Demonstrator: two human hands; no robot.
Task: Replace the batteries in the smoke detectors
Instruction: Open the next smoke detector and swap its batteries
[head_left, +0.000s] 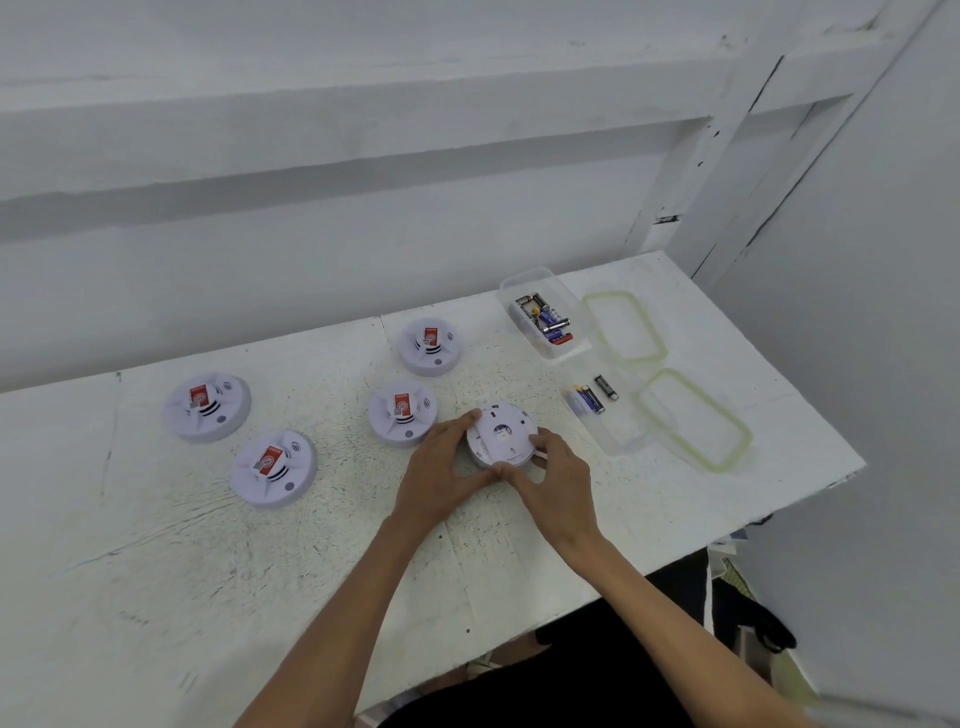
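A white round smoke detector (501, 434) lies back side up near the middle of the white table (156, 545). My left hand (441, 470) grips its left rim and my right hand (556, 478) grips its right rim, thumbs meeting at the near edge. Several more white detectors with red labels stand face up to the left: one at the far left (207, 408), one nearer me (274, 467), one beside my left hand (402, 412) and one further back (430, 345).
A clear plastic box (519, 285) holding several batteries stands at the back right. A second clear box (621, 434) holds a few loose batteries (588, 399). Two green-rimmed lids (626, 325) (696, 418) lie to the right. The table's right edge drops off beyond them.
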